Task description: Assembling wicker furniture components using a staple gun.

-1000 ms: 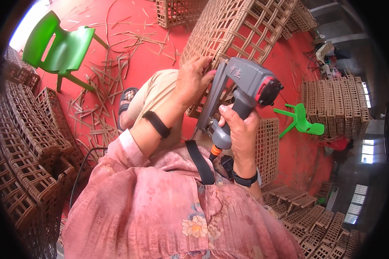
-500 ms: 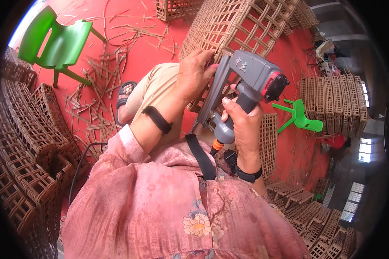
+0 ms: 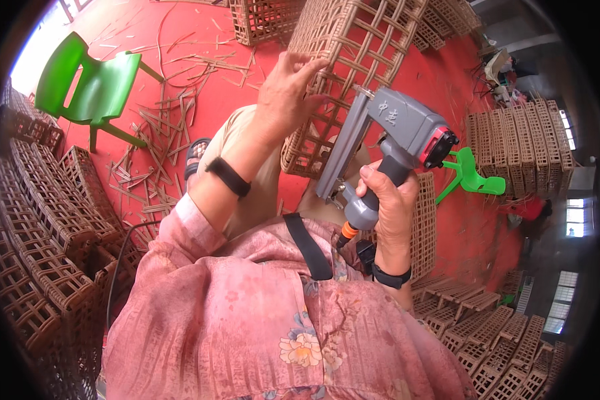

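Head view: brown, boxy wicker basket (image 3: 330, 30) looked mostly made; left hand (image 3: 282, 100) was half-open, right hand (image 3: 392, 205) held grey, pistol-shaped nail gun (image 3: 407, 121)

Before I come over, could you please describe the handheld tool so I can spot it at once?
Find the large woven frame at the picture's upper centre. By its lower right, the right grip holds the handheld tool. Unlike that brown frame, it is grey with a red-and-black end.

The woven basket (image 3: 328, 40) runs off the upper edge
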Tool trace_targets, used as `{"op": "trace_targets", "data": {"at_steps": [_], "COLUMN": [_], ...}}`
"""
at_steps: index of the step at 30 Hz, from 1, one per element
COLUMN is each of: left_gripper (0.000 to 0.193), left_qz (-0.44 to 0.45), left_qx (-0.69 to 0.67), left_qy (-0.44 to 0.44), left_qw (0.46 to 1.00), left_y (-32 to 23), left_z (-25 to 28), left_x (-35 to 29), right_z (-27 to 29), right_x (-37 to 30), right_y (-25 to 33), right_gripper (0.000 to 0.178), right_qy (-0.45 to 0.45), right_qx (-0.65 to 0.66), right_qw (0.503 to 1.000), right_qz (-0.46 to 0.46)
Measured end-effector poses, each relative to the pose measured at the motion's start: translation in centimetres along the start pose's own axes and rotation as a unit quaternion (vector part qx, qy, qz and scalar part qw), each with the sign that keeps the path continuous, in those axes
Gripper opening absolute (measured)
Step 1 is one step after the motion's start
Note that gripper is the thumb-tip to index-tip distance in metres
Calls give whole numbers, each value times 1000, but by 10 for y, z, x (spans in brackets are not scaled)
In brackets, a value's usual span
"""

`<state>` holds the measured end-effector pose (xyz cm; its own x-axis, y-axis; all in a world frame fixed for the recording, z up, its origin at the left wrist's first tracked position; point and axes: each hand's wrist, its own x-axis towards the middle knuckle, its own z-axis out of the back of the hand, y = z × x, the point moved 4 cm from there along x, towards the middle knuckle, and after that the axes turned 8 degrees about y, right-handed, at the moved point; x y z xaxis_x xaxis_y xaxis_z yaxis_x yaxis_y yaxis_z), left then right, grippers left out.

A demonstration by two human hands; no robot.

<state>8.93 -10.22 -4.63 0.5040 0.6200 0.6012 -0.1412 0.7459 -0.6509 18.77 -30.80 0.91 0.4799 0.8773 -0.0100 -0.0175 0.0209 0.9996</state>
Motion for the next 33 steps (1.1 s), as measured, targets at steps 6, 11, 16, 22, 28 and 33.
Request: {"op": "trace_targets", "data": {"at_steps": [6, 11, 16, 22, 28, 33], "left_gripper": [53, 40, 47, 62, 56, 53], "left_qz": [-66, -6, -66, 68, 214, 220], "left_qx": [22, -79, -42, -71, -126, -129], "left_qy": [113, 165, 84, 44, 38, 27], "left_qw": [991, 983, 993, 994, 968, 967], "left_y": [10, 1, 8, 9, 13, 19], "left_z": [-8, -4, -11, -24, -30, -35], "left_x": [13, 8, 2, -29, -36, -35], "right_z": [19, 39, 57, 57, 51, 49], "right_x": [-17, -33, -38, -38, -30, -27], "right_y": [0, 8, -4, -25, -29, -32], "right_gripper": [23, 20, 20, 20, 23, 24], "right_qy": [-19, -56, -52, -45, -42, -32], "right_qx": [1, -2, 0, 5, 18, 4], "right_qw": [1000, 998, 999, 998, 998, 998], "right_qz": [15, 21, 0, -35, -48, -57]}}
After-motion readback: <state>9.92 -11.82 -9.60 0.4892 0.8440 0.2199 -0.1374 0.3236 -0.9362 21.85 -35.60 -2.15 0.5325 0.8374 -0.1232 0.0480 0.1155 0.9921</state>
